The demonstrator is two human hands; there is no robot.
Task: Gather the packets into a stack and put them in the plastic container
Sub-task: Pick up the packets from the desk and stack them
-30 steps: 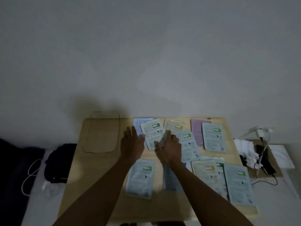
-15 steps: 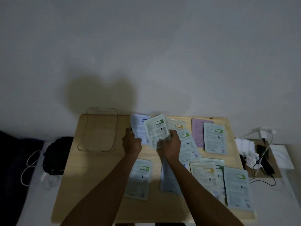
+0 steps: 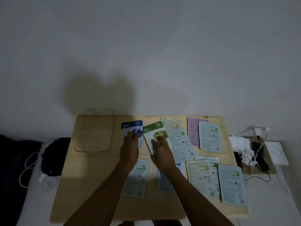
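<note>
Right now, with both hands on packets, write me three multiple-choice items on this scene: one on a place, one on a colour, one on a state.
1. Where does the clear plastic container stand on the wooden table?
A. far left
B. far right
C. near edge

2. What colour is the top band of the packet under the left hand?
A. purple
B. blue
C. yellow

3. What is in the container?
A. a stack of packets
B. one packet
C. nothing visible

Answers:
1 A: it sits at the table's far left corner, left of both hands.
2 B: the blue-topped packet shows a dark blue band, while the right hand holds the green-topped Olive packet.
3 C: bare wood shows through its clear walls.
</note>
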